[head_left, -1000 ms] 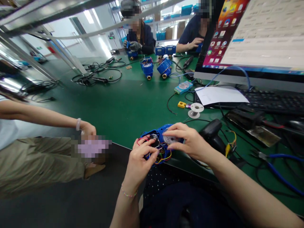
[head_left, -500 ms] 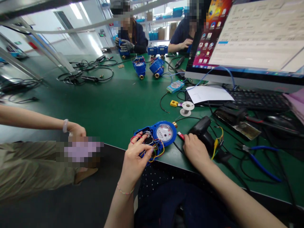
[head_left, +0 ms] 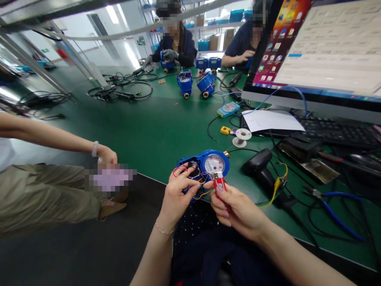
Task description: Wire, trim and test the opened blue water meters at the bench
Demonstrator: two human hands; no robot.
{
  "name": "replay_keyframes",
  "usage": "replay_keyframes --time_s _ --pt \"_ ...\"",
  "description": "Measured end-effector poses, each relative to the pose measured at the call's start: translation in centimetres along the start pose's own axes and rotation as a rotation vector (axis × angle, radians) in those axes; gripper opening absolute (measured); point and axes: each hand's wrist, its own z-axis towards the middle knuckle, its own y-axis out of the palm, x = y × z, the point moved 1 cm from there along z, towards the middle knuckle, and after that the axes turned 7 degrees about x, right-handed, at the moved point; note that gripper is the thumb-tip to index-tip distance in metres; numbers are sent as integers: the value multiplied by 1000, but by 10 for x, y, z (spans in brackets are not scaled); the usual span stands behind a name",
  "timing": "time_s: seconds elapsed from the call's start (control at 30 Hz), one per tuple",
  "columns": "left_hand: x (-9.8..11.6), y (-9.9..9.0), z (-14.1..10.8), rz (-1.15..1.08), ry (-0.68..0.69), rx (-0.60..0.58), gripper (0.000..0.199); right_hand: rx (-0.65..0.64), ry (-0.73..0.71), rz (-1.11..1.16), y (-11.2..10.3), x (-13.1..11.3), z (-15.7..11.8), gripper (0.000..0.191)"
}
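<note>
A blue water meter (head_left: pixel 200 157) with a round dial lies at the table's front edge, its housing open on the left and thin coloured wires (head_left: pixel 205 194) spilling out. My left hand (head_left: pixel 178 190) rests over the open housing; its thumb and forefinger are pinched together at the wires, and the other fingers reach inside. What the fingertips hold there is partly hidden. My right hand (head_left: pixel 235 206) is closed round a red lighter (head_left: pixel 219 182), its metal end pointing up in front of the dial. The right forefinger reaches close to the left fingertips.
Right of the meter lie a black handheld scanner (head_left: pixel 262 165), blue-handled cutters (head_left: pixel 336 210) and cables. Behind stand a solder spool (head_left: pixel 241 137), a keyboard (head_left: pixel 336 129) and a monitor (head_left: pixel 327 51). More blue meters (head_left: pixel 205 84) stand farther back. A person's hand (head_left: pixel 107 155) is at left.
My right hand has picked up the lighter from the table and brought it left to the meter. My left hand stays at the wires. The view has shifted slightly.
</note>
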Motion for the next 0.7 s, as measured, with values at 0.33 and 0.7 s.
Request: replay_keyframes --time_s 0.33,0.7 --pt "2 1 2 -29 -30 25 10 84 76 92 -12 30 15 38" --pt "-2 1 -3 -51 -64 2 8 -91 456 273 -10 23 26 66"
